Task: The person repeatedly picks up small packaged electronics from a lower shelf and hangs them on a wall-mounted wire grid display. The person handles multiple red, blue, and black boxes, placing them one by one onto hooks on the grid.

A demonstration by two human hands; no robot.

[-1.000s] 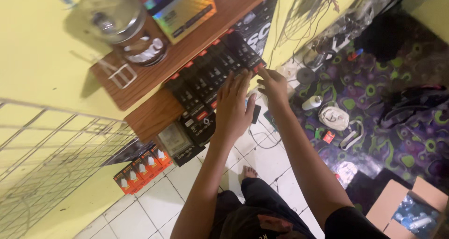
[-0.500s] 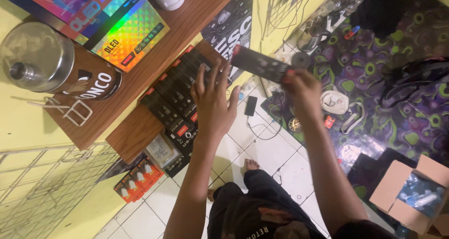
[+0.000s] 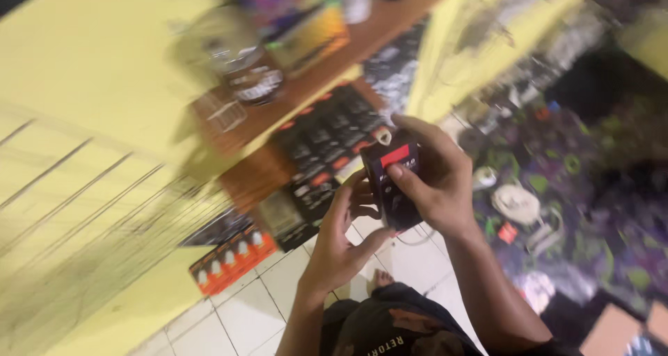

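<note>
Box (image 3: 393, 185) between both hands, shelf (image 3: 278, 130) behind.

Single head view, looking steeply down, tilted, blurred; hands close, white tiled floor (image 3: 243, 314) farther below.

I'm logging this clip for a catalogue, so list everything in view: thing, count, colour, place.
small black box with a red label: one, black and red, held in both hands
rows of black packets with red tags: many, hung below the shelf
brown wooden shelf: one, on the yellow wall
metal pot: one, blurred, on the shelf
orange card of bulbs: one, low by the wall
white floor tiles: below
bare foot: one, on the tiles
left hand: under the box
right hand: around the box
</note>
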